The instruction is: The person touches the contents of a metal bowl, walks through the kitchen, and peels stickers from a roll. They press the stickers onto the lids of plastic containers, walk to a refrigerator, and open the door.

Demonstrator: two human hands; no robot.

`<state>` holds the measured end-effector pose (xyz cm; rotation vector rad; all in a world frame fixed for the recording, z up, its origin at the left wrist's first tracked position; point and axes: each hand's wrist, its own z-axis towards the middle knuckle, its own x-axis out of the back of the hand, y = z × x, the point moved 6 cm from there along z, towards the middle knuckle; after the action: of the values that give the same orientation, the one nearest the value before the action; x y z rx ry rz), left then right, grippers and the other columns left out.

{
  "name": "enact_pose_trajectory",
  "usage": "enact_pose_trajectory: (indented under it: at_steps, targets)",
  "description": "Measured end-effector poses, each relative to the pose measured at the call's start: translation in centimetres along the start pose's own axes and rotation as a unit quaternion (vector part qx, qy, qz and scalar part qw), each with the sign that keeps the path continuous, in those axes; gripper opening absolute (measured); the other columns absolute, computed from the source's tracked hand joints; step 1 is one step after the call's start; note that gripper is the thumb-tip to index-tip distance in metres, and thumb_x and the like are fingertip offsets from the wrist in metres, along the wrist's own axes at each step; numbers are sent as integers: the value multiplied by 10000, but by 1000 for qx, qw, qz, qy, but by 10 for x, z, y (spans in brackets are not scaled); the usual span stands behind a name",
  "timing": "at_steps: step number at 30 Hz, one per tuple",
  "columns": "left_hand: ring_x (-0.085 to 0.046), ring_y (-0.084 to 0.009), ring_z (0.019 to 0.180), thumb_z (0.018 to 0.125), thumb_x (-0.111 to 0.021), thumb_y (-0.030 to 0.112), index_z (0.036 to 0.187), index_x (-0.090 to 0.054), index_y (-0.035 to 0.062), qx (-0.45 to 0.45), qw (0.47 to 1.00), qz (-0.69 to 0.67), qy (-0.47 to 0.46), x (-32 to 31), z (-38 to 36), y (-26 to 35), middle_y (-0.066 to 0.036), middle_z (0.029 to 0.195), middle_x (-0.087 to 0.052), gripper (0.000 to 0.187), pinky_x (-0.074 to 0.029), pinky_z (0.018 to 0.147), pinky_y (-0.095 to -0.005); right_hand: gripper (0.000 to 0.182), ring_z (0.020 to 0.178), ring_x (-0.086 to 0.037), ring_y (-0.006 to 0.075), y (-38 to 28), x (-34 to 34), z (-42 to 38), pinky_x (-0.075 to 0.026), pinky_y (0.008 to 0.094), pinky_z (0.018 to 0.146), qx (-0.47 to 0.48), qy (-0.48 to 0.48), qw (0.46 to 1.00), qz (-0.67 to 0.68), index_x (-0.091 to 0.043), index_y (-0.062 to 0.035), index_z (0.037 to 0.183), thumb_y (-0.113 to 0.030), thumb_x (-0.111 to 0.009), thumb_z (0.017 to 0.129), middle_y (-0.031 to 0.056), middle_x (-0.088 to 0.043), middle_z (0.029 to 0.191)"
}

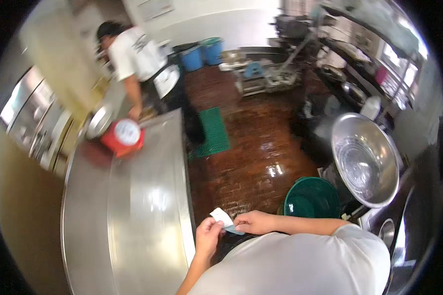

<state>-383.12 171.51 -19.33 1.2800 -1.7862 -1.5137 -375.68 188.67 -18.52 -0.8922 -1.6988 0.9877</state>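
In front of my waist, my left hand (208,236) pinches a small white slip of paper (222,216) between thumb and fingers. The slip's upper end sticks up past the fingertips, and a light blue part (235,230) shows at its lower end. My right hand (253,222) has its fingers closed on the blue end from the other side. Both hands are close together, just off the corner edge of the steel table (147,216).
A red dial scale (122,139) and a metal bowl (100,122) stand at the table's far end, where a co-worker (142,64) leans over. To the right are a green tub (312,200) and a large tilted steel basin (363,160). A green mat (214,132) lies on the wet floor.
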Motion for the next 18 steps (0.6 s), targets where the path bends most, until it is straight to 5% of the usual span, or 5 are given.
enact_pose_trajectory:
  at_steps: [1, 7, 18]
  targets:
    - [-641, -125, 788, 963, -649, 35, 915, -643, 58, -12, 1000, 6, -27, -4, 41, 20, -43, 909, -700, 54, -541, 730, -293, 299, 970, -716, 303, 2, 33, 14, -551, 415, 863, 34, 32, 999, -4, -676, -64, 1167, -311, -629, 1005, 148, -744, 1033]
    - [-464, -34, 727, 965, -637, 2, 828, -548, 81, -42, 973, 154, -164, -70, 247, 138, 73, 780, -515, 182, -398, 657, -228, 311, 1011, -714, 278, 35, 214, 70, -552, 402, 893, -41, 195, 979, 34, -682, -52, 1154, -318, -625, 1002, 145, -745, 1069]
    - [-517, -19, 712, 986, -656, 47, 982, -646, 17, -69, 910, 267, -311, -253, 611, 165, 43, 822, -630, 32, -422, 638, -207, 323, 1043, -691, 284, 206, 489, 220, -531, 400, 913, -97, 296, 945, 101, -670, -65, 1190, -326, -624, 1007, 136, -722, 1118]
